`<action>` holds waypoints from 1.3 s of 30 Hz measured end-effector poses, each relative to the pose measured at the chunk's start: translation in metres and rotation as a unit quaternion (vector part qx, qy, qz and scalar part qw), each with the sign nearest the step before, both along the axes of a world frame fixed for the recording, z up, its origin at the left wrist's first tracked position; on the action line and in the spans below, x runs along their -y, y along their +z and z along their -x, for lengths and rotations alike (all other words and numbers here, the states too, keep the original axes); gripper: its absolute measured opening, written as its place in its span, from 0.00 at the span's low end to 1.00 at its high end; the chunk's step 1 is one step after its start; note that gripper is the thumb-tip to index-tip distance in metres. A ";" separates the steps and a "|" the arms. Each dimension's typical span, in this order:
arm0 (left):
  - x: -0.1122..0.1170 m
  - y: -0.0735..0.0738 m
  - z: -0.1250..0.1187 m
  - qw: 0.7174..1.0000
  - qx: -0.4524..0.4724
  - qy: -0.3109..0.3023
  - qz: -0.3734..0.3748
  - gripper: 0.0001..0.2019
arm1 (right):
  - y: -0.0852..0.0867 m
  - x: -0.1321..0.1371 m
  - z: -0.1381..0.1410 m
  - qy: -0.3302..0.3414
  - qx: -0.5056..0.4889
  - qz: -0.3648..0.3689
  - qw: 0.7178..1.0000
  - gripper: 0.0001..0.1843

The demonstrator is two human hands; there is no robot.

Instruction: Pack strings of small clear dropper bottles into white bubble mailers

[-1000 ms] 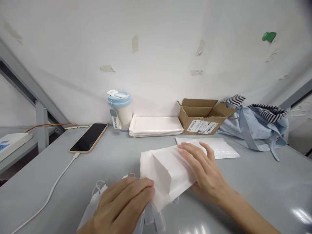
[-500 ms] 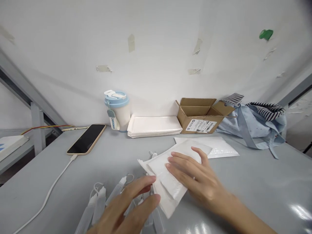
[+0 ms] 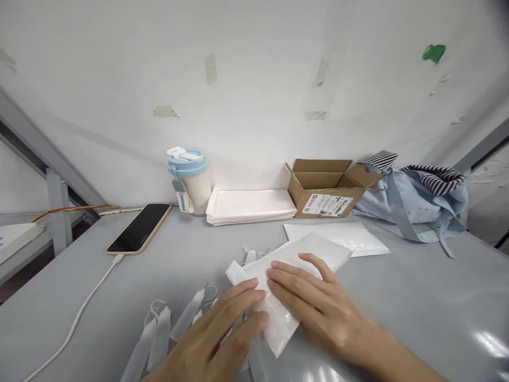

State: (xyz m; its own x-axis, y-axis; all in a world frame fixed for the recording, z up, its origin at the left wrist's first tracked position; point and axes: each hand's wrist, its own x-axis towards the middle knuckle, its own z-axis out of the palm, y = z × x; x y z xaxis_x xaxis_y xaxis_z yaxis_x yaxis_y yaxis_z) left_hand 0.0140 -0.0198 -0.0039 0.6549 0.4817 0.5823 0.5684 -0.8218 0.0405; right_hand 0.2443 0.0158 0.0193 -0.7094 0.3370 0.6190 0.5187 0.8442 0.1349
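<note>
A white bubble mailer [image 3: 318,246] lies slantwise on the grey table under both hands, its near-left end folded over. My right hand [image 3: 314,297] rests flat on top of it, fingers stretched out. With its fingertips, my left hand [image 3: 226,329] touches the folded end, the thumb held apart from the fingers. Beneath and beside the left hand lie several translucent squeeze bottles [image 3: 160,337] with white tethered caps, partly hidden by that hand. A second bubble mailer [image 3: 366,239] lies flat just behind the first one.
Along the wall stand a blue-lidded cup [image 3: 194,180], a stack of white mailers [image 3: 254,204], an open cardboard box [image 3: 326,196] and a light-blue cloth bag [image 3: 417,207]. At left is a phone [image 3: 140,229] on a white charging cable [image 3: 81,310].
The mailer's near-left end now lies folded flat, where its flap stood loose before. My left hand has moved right, its fingertips onto the fold. The right hand stays on the mailer.
</note>
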 end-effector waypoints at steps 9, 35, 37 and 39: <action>-0.011 0.003 0.003 0.992 0.010 0.030 -0.122 0.13 | 0.003 0.008 0.000 0.048 -0.027 -0.001 0.998 0.15; -0.128 0.050 -0.112 0.785 0.139 0.095 0.596 0.09 | 0.012 -0.030 -0.037 -0.392 0.130 0.088 0.906 0.20; -0.137 0.048 -0.110 0.753 0.101 0.103 0.642 0.09 | 0.010 -0.034 -0.041 -0.412 0.148 0.116 0.892 0.15; -0.144 0.047 -0.108 0.728 0.073 0.111 0.673 0.11 | 0.009 -0.036 -0.045 -0.428 0.153 0.132 0.881 0.13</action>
